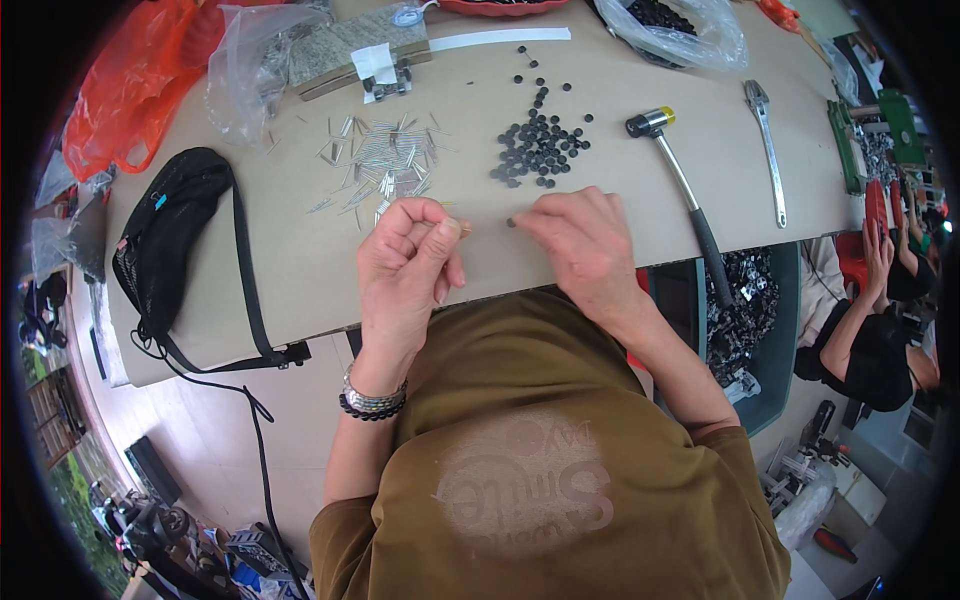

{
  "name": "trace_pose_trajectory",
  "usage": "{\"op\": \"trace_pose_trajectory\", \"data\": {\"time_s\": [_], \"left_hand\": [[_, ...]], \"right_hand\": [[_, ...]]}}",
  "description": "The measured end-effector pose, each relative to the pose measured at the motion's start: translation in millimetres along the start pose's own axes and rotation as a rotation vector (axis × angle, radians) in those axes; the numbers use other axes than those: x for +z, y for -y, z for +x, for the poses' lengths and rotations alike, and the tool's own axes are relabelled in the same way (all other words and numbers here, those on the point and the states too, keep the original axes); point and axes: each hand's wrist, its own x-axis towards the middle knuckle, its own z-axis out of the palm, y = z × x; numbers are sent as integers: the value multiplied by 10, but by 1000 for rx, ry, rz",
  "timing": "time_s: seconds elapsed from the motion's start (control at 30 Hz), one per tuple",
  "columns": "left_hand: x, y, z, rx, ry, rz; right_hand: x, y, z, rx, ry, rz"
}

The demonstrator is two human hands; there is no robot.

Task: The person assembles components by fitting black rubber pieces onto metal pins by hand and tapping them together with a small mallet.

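My left hand [405, 255] is closed in a pinch near the table's front edge. A thin metal pin [464, 229] seems to stick out at its thumb tip, though most of it is hidden. My right hand [583, 240] is closed too, and a small black round cap [511, 222] shows at its fingertips, close to the tabletop. Beyond the left hand lies a loose heap of silvery metal pins [390, 155]. Several more black caps [540, 145] are spread in a pile beyond the right hand.
A mallet [680, 170] and an adjustable wrench [766, 150] lie on the right. A black bag [180, 240] with straps and a red plastic bag [125, 90] are on the left. A teal bin [785, 330] of black parts stands below the edge. Another person [870, 335] sits at right.
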Motion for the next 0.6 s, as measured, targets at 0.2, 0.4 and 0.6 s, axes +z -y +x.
{"op": "trace_pose_trajectory", "data": {"time_s": [0.2, 0.4, 0.6], "left_hand": [[105, 209, 179, 443, -66, 837], [210, 309, 278, 662, -72, 1010], [224, 326, 283, 696, -65, 1063]], "right_hand": [[-266, -152, -95, 248, -186, 57], [-347, -229, -192, 397, -241, 92], [-355, -269, -224, 425, -245, 102]]}}
